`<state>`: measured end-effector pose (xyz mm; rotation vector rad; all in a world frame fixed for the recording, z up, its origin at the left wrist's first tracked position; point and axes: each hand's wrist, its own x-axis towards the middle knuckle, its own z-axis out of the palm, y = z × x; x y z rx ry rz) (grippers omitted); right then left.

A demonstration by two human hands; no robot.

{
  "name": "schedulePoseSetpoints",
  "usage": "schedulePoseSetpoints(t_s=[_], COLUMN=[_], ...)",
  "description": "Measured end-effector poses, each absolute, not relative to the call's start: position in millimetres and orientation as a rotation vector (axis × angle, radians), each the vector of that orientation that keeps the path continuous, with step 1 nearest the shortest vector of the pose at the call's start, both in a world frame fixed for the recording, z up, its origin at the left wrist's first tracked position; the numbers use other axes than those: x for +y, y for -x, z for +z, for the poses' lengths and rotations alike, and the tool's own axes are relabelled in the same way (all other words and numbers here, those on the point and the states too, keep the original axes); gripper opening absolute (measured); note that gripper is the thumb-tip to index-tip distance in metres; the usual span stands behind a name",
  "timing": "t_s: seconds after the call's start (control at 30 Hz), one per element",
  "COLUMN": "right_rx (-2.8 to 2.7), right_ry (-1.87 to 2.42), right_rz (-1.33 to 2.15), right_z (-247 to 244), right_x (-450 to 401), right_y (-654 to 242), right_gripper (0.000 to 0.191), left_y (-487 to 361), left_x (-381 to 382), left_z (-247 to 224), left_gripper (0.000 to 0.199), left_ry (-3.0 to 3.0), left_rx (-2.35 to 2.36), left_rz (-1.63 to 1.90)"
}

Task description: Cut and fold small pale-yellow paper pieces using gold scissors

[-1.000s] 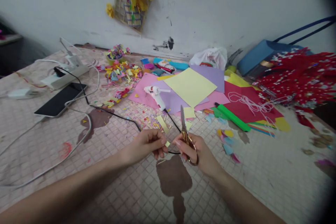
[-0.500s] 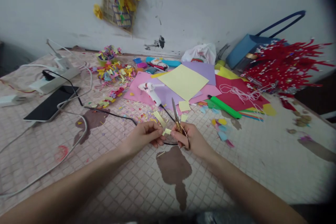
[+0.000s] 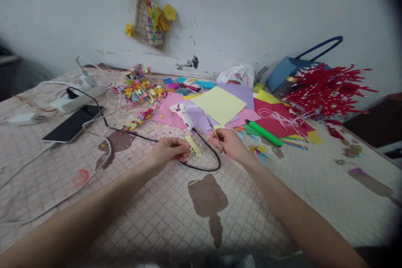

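My right hand point(image 3: 230, 144) is closed around the gold-handled scissors point(image 3: 211, 124), whose blades point away toward the paper sheets. To its left, my left hand point(image 3: 169, 150) pinches what looks like a small pale yellow paper piece at its fingertips, mostly hidden. Beside those fingertips lies a pale yellow paper strip point(image 3: 192, 144). A white hot glue gun point(image 3: 182, 115) rests just beyond the hands on pink and purple paper. Its black cord point(image 3: 216, 163) loops between my hands and runs by my left hand. A pale yellow sheet point(image 3: 221, 104) tops the paper pile.
A green marker point(image 3: 265, 133) lies right of my right hand, near white string point(image 3: 279, 119) on red paper. Red fuzzy stems point(image 3: 329, 92) and a blue bag point(image 3: 281, 73) stand farther right. On the left are a phone point(image 3: 73, 123), a power strip point(image 3: 77, 98) and paper scraps point(image 3: 143, 93).
My hands have drawn apart; the right hand with the scissors has moved up and away from the left. The camera view has shifted slightly.
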<state>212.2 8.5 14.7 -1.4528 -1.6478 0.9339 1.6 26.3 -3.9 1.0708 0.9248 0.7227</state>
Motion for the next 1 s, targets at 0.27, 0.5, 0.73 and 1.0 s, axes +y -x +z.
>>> schedulePoseSetpoints(t_s=[0.27,0.5,0.73,1.0], right_rx=[-1.493,-1.406,-1.354,-1.353], right_ry=[1.251,1.258,1.263,1.300], right_rz=[1.296,1.365,1.329,1.399], right_z=[5.1,1.9,0.6,2.8], right_x=[-15.9,-17.8,-21.7,-27.9], right_y=[-184.0,-183.3,-181.5,-179.6], right_gripper=[0.025,0.022,0.018,0.021], left_y=[-5.7,-7.1,-9.7,-8.2], left_x=[15.7,13.9,9.4,12.0], left_z=[-5.2,-5.4,-4.1,-6.4], left_gripper=[0.021,0.020,0.021,0.018], left_ry=[-1.054,-1.000,-1.056,-1.078], left_rx=[0.823,0.775,0.785,0.797], left_rz=[0.629,0.629,0.608,0.642])
